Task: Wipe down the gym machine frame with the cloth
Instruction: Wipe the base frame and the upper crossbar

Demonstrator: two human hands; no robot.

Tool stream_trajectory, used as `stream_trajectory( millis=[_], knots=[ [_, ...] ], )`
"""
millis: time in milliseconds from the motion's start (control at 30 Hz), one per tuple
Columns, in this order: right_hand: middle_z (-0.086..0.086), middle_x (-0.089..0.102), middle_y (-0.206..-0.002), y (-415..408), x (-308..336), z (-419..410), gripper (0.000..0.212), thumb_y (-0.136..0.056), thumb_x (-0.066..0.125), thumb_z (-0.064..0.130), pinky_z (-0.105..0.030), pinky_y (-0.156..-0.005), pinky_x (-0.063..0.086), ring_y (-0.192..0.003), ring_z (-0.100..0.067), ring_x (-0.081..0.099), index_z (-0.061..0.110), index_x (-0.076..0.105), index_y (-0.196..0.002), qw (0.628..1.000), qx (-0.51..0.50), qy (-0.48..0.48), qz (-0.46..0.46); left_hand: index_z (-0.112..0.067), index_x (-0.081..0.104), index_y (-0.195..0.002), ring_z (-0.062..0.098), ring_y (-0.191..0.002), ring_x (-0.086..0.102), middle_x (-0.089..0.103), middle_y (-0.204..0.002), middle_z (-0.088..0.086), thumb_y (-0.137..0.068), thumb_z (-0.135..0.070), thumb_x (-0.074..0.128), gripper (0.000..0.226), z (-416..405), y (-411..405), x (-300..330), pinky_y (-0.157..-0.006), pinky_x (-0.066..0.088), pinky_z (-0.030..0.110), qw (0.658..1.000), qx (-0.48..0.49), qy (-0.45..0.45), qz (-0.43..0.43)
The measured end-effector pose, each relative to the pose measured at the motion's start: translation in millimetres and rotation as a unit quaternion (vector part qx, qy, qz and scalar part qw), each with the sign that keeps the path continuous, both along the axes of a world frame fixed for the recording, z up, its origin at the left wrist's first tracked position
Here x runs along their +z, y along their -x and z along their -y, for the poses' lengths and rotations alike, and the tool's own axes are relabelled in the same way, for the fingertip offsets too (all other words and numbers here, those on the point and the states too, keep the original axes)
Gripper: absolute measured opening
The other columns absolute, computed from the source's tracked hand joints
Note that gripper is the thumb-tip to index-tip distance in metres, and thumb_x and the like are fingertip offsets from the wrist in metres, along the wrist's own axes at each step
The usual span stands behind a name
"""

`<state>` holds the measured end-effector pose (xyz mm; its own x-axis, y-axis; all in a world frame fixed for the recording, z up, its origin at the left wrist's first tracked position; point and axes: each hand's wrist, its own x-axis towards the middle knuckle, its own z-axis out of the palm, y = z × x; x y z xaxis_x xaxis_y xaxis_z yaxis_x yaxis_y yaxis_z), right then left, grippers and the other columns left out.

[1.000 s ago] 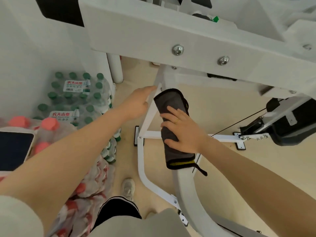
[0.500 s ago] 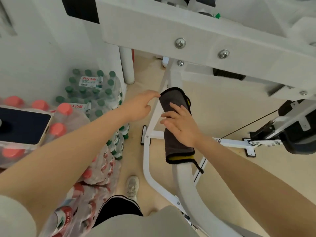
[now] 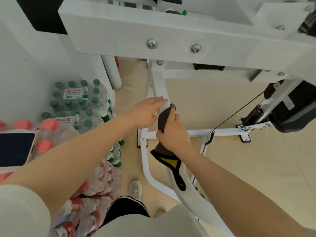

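A white gym machine frame (image 3: 159,82) slopes down from a wide white crossbeam (image 3: 119,31) toward me. My right hand (image 3: 172,132) grips a bunched dark grey cloth (image 3: 163,118) against the sloping bar. The cloth's yellow corner and black loop (image 3: 172,163) hang below my wrist over the bar. My left hand (image 3: 147,110) rests on the bar just left of the cloth, fingers straight and pointing right.
Shrink-wrapped packs of green-capped bottles (image 3: 80,100) and red-capped bottles (image 3: 49,127) crowd the floor at left, with a phone (image 3: 15,147) lying on them. A black cable (image 3: 239,110) runs to a black padded part (image 3: 290,108) at right. My shoe (image 3: 136,187) stands on the beige floor.
The cloth lay flat over the bar under my open right hand; now that hand has curled round it and bunched it. My left hand slid further onto the bar.
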<state>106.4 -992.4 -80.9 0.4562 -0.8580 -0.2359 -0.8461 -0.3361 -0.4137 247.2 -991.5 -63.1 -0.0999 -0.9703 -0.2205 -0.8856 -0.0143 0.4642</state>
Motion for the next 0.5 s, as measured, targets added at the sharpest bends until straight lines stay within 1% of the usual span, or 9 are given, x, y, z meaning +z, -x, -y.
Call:
stream_trajectory(
  millis=[67, 167, 267, 333, 367, 433, 500],
  knots=[
    [-0.016, 0.027, -0.141, 21, -1, -28, 0.093, -0.087, 0.055, 0.026, -0.032, -0.077, 0.046, -0.114, -0.028, 0.047, 0.005, -0.013, -0.147, 1.000, 0.004, 0.001, 0.003, -0.014, 0.015, -0.148, 0.020, -0.141, 0.016, 0.016, -0.155, 0.006, -0.091, -0.007, 0.040, 0.063, -1, 1, 0, -0.113, 0.015, 0.029, 1.000, 0.018, 0.008, 0.015],
    [-0.015, 0.027, -0.142, 33, -1, -45, 0.093, -0.086, 0.055, 0.027, -0.027, -0.067, 0.040, -0.108, -0.026, 0.050, 0.006, -0.012, -0.147, 1.000, 0.002, -0.011, -0.011, -0.013, 0.019, -0.147, 0.018, -0.144, 0.007, 0.010, -0.156, 0.006, -0.096, -0.022, 0.038, 0.055, -3, 8, 1, -0.113, 0.006, 0.025, 0.997, -0.005, 0.022, 0.073],
    [-0.014, 0.033, -0.138, 22, -1, -32, 0.086, -0.084, 0.057, 0.024, -0.032, -0.069, 0.043, -0.108, -0.029, 0.052, 0.003, 0.001, -0.147, 0.999, -0.025, -0.028, 0.004, -0.014, 0.019, -0.147, 0.017, -0.144, 0.004, 0.007, -0.157, 0.004, -0.097, -0.039, 0.036, 0.058, -4, 15, -1, -0.114, 0.006, 0.028, 0.994, 0.009, 0.021, 0.110],
    [-0.014, 0.037, -0.134, 14, 0, -22, 0.080, -0.084, 0.058, 0.024, -0.036, -0.073, 0.045, -0.108, -0.031, 0.053, 0.002, 0.010, -0.144, 0.998, -0.041, -0.032, 0.022, -0.014, 0.019, -0.147, 0.018, -0.144, 0.004, 0.007, -0.157, 0.004, -0.096, -0.044, 0.035, 0.061, -5, 21, -1, -0.114, 0.007, 0.030, 0.991, 0.021, 0.018, 0.130],
    [-0.014, 0.037, -0.134, 13, 1, -20, 0.079, -0.085, 0.058, 0.024, -0.037, -0.074, 0.045, -0.109, -0.031, 0.053, 0.002, 0.010, -0.144, 0.998, -0.042, -0.031, 0.023, -0.014, 0.019, -0.147, 0.018, -0.144, 0.004, 0.006, -0.157, 0.004, -0.096, -0.046, 0.034, 0.062, -5, 24, -2, -0.114, 0.008, 0.031, 0.990, 0.026, 0.015, 0.137],
    [-0.015, 0.033, -0.138, 22, 2, -29, 0.084, -0.087, 0.057, 0.026, -0.037, -0.077, 0.045, -0.111, -0.031, 0.052, 0.001, 0.003, -0.146, 0.999, -0.031, -0.035, 0.020, -0.013, 0.016, -0.147, 0.019, -0.144, 0.003, 0.003, -0.157, 0.004, -0.095, -0.048, 0.033, 0.065, -6, 30, -1, -0.114, 0.008, 0.033, 0.989, 0.034, 0.001, 0.142],
    [-0.015, 0.032, -0.139, 41, 1, -51, 0.088, -0.087, 0.057, 0.027, -0.035, -0.074, 0.045, -0.110, -0.031, 0.052, 0.002, -0.002, -0.147, 0.999, -0.013, -0.044, 0.023, -0.011, 0.011, -0.148, 0.020, -0.144, 0.002, 0.000, -0.157, 0.006, -0.096, -0.048, 0.032, 0.067, -9, 36, -2, -0.115, 0.007, 0.034, 0.988, 0.049, -0.003, 0.149]
  ],
)
